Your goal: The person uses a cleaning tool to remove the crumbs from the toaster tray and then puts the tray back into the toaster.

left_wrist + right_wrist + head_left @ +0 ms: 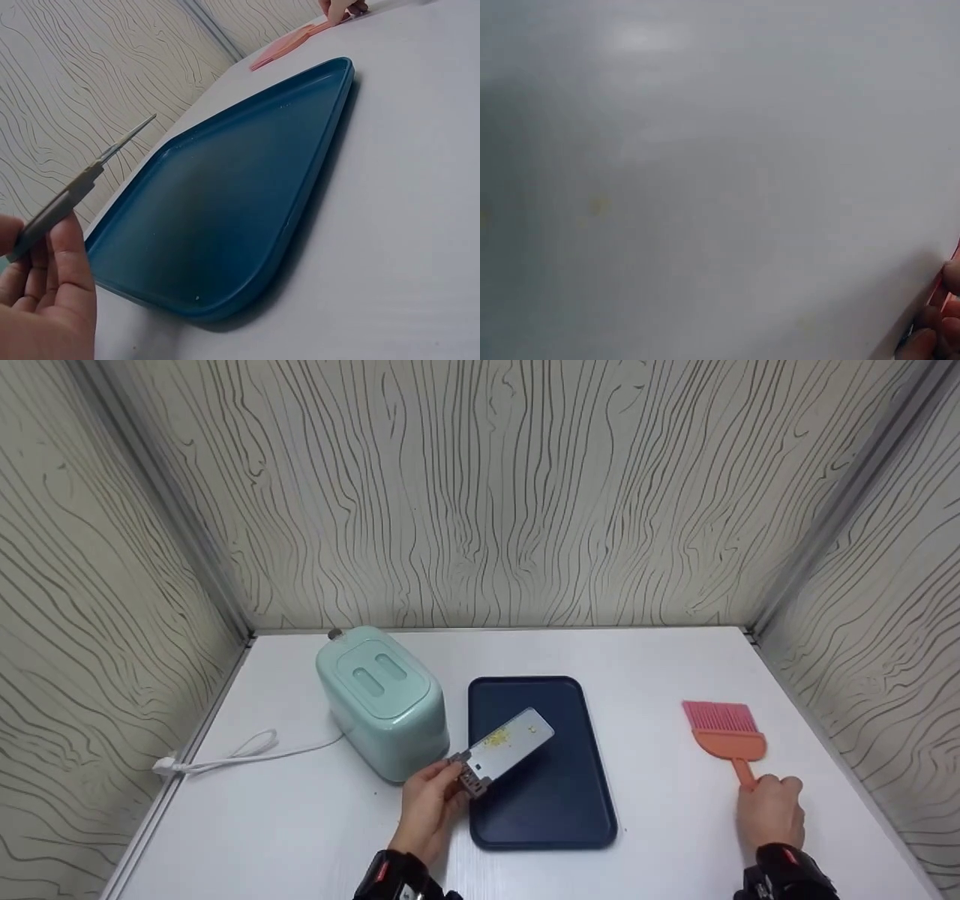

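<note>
My left hand [430, 808] pinches the grey end of a flat silver crumb tray [517, 746] between thumb and fingers. Yellow crumbs [498, 736] are scattered on its metal surface. It is held over a dark blue tray [555, 810], and in the left wrist view the crumb tray [64, 202] appears edge-on, raised above that tray. At the right side of the table, my right hand [772, 812] grips the handle of a small orange brush [731, 744] with pink bristles. The brush lies bristles away from me. In the right wrist view only some fingers [922, 341] show at the corner.
A mint green toaster [386, 690] stands left of the blue tray, close to my left hand. Its white cord [262, 757] runs to a plug [166, 766] at the table's left edge. Wood-grain-patterned panels [480, 495] enclose the white table on the back and sides.
</note>
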Tool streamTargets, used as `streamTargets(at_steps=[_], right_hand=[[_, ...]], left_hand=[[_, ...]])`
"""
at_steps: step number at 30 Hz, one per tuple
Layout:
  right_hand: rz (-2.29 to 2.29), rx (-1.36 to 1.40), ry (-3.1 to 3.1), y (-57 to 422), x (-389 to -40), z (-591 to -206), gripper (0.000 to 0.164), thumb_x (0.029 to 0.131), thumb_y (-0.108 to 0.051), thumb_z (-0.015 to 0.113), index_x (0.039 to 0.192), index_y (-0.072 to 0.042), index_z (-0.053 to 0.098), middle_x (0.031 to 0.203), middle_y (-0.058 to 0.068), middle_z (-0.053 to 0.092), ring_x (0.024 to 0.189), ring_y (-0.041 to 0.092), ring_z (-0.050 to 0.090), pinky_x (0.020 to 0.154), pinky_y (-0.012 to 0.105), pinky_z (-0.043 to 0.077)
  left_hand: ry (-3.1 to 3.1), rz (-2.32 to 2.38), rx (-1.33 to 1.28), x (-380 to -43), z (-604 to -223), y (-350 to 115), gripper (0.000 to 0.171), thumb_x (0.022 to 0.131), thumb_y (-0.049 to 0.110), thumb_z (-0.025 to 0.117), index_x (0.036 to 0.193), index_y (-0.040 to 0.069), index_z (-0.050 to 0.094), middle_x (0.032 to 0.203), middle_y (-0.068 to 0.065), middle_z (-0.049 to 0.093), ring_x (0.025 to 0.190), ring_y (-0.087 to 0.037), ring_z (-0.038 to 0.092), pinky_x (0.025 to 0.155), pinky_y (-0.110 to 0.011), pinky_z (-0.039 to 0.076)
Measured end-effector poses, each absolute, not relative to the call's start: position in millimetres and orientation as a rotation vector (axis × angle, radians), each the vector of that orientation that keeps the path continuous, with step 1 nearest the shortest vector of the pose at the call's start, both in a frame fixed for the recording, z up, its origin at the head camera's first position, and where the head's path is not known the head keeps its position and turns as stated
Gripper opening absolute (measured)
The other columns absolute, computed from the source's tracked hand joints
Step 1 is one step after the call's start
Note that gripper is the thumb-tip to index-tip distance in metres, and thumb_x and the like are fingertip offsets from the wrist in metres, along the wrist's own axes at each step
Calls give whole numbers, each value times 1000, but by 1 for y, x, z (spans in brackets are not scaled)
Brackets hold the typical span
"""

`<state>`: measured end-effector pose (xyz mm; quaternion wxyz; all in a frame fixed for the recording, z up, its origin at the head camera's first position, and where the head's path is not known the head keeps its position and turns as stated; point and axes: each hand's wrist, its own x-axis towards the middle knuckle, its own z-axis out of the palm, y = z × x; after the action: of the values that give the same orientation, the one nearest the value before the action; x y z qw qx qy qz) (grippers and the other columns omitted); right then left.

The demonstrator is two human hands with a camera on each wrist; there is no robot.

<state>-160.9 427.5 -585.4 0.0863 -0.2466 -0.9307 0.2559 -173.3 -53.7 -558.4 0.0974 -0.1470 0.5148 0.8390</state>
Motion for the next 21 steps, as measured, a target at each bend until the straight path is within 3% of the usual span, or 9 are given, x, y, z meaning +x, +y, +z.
streamTargets(at_steps=[4, 8, 12, 17, 19, 21], right_hand=[[829, -817, -2787, 428, -161, -583, 32, 93, -14, 55, 107, 15, 55, 105, 29, 36, 69, 38, 52, 55, 44, 43], [883, -885, -2799, 428, -164, -580, 38, 90, -19, 59, 109, 14, 53, 99, 31, 47, 75, 38, 54, 59, 42, 42], [991, -919, -2776, 428, -169, -576, 45, 94, -20, 59, 121, 15, 48, 98, 31, 59, 84, 39, 57, 70, 48, 47], [1156, -918, -2746, 424, -175, -572, 59, 103, -29, 50, 139, 16, 42, 125, 39, 54, 106, 46, 55, 91, 57, 46], [1208, -930, -2726, 422, -176, -569, 67, 104, -40, 47, 141, 15, 43, 130, 38, 52, 111, 45, 53, 92, 54, 47], [1285, -950, -2681, 420, -176, -565, 71, 105, -46, 45, 142, 15, 42, 123, 36, 56, 103, 39, 58, 83, 48, 51]], left_hand=[[1541, 2473, -441, -174, -557, -53, 49, 100, 13, 64, 137, -15, 47, 113, -15, 68, 93, -17, 67, 81, -28, 56], [1538, 2473, -436, -174, -556, -53, 51, 100, 14, 65, 138, -15, 47, 114, -16, 67, 94, -18, 66, 82, -29, 57], [1514, 2485, -436, -174, -557, -53, 50, 99, 14, 65, 137, -14, 48, 113, -15, 67, 94, -19, 66, 83, -30, 56], [1474, 2515, -405, -174, -557, -53, 50, 98, 11, 65, 136, -15, 46, 114, -16, 65, 96, -21, 66, 87, -32, 57], [1473, 2517, -401, -174, -558, -53, 51, 98, 12, 66, 137, -15, 46, 115, -17, 65, 96, -21, 66, 87, -32, 57], [1483, 2509, -407, -174, -557, -53, 51, 98, 12, 66, 137, -14, 46, 115, -16, 66, 96, -21, 65, 87, -32, 56]])
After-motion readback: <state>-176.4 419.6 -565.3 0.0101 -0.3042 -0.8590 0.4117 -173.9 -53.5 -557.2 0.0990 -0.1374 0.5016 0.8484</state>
